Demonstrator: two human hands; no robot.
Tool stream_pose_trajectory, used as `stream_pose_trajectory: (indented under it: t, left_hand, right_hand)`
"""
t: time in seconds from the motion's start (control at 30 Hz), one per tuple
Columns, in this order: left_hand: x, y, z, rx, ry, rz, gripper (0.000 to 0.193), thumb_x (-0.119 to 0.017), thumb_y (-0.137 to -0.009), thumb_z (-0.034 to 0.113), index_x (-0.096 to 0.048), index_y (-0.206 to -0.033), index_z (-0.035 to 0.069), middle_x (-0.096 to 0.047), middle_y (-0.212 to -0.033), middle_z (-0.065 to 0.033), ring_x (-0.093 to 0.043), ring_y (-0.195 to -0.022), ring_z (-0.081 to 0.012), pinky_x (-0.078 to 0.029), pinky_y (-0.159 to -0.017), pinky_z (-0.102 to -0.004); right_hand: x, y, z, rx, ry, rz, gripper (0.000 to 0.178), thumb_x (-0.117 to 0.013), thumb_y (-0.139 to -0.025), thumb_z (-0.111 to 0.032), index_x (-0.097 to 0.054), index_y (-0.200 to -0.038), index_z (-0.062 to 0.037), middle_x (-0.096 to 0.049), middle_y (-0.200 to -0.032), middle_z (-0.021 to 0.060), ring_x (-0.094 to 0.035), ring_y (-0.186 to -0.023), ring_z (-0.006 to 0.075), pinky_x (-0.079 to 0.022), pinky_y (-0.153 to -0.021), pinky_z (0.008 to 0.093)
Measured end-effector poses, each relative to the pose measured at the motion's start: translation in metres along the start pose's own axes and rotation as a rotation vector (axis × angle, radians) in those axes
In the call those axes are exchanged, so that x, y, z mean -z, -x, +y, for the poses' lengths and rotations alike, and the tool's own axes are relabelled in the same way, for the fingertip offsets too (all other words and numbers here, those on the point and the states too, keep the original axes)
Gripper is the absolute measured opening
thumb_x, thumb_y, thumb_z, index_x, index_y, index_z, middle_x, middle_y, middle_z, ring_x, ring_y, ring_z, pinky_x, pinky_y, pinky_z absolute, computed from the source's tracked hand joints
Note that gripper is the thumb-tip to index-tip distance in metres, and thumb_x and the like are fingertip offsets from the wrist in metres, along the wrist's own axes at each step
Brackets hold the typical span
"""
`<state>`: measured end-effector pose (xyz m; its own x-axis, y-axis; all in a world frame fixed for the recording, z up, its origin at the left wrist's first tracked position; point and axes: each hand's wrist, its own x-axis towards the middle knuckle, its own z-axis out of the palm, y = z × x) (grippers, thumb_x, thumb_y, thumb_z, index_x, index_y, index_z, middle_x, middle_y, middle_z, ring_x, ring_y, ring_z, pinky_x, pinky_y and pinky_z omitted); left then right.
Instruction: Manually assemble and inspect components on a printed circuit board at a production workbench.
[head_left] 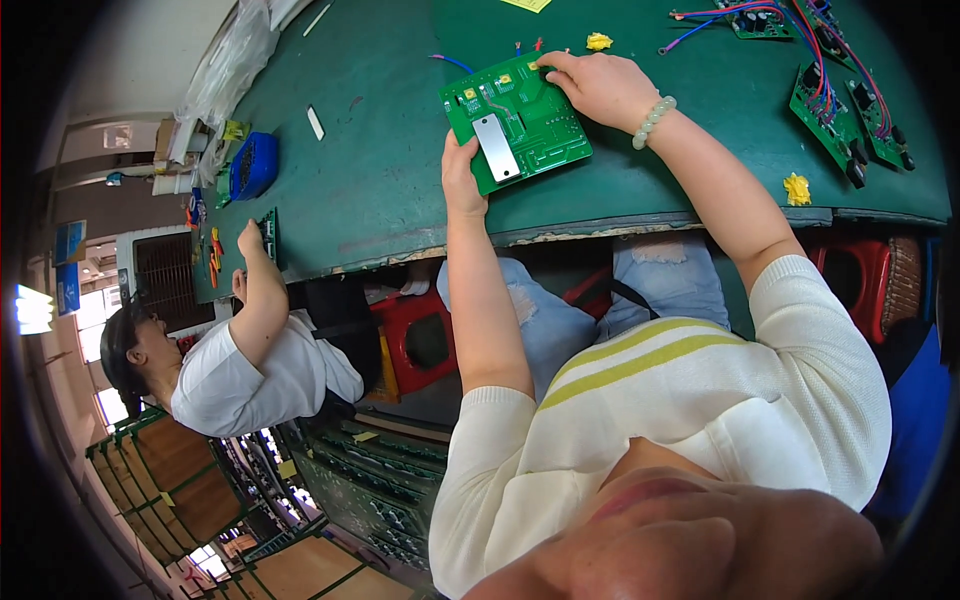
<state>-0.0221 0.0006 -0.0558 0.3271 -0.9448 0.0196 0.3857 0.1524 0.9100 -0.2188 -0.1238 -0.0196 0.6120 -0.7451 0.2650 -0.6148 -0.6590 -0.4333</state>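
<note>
co-worker (235, 375): far left, at the same green table (390, 170), hand on a small board (268, 236).
left hand (461, 180): grips near-left edge of the green circuit board (516, 122), thumb on top.
board: flat on table, silver plate on it, approx. centre.
right hand (603, 88): fingers closed on board's far corner, by the wires.
step: prob. positioning the board; next needs a steady 2-hand hold.
right side: more boards w/ wires (835, 105).

A circuit board (515, 122) lies on the desk (380, 170) near its front edge, between the left hand (460, 180) at its near-left edge and the right hand (600, 88) at its far-right corner. More boards (845, 115) lie far right, with wires (760, 15) behind them. A bowl (252, 165) sits far left. A co-worker (250, 370) sits at the left.
</note>
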Motion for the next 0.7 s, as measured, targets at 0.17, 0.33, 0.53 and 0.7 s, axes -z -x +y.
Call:
stream_pose_trajectory:
  t: [0.17,0.33,0.53,0.7]
  left_hand:
    - [0.001,-0.002,0.000,0.006,-0.037,-0.007,0.036,-0.042,-0.086,0.009,-0.048,-0.119,-0.002,-0.058,-0.111,-0.0104,-0.057,-0.100,-0.0189,-0.045,-0.088,-0.0310]
    - [0.004,-0.004,-0.002,0.010,-0.045,0.002,0.035,-0.042,-0.085,0.009,-0.049,-0.118,-0.002,-0.058,-0.111,-0.0107,-0.057,-0.100,-0.0194,-0.045,-0.088,-0.0314]
    - [0.004,-0.004,-0.003,-0.002,-0.042,0.007,0.035,-0.041,-0.085,0.008,-0.050,-0.117,-0.002,-0.059,-0.110,-0.0110,-0.058,-0.099,-0.0196,-0.045,-0.087,-0.0314]
    - [0.003,-0.006,-0.004,-0.018,-0.018,-0.006,0.035,-0.041,-0.084,0.007,-0.050,-0.117,-0.002,-0.059,-0.110,-0.0109,-0.058,-0.098,-0.0196,-0.045,-0.086,-0.0313]
  right_hand:
    - [-0.010,-0.001,-0.002,-0.034,0.032,0.031,0.027,-0.044,-0.093,-0.031,-0.056,-0.115,-0.0198,-0.068,-0.082,0.0084,-0.066,-0.073,0.0264,-0.052,-0.061,0.0410]
    - [-0.016,-0.003,-0.003,-0.048,0.033,0.017,0.025,-0.045,-0.094,-0.030,-0.055,-0.116,-0.0218,-0.067,-0.084,0.0076,-0.065,-0.075,0.0269,-0.051,-0.063,0.0407]
    - [-0.017,-0.004,0.003,0.008,0.022,0.049,0.024,-0.044,-0.095,-0.031,-0.056,-0.114,-0.0240,-0.067,-0.087,0.0060,-0.065,-0.074,0.0256,-0.051,-0.062,0.0388]
    - [-0.022,-0.012,0.017,-0.064,-0.277,0.084,0.024,-0.043,-0.096,-0.031,-0.055,-0.116,-0.0250,-0.066,-0.088,0.0029,-0.064,-0.074,0.0247,-0.050,-0.061,0.0366]
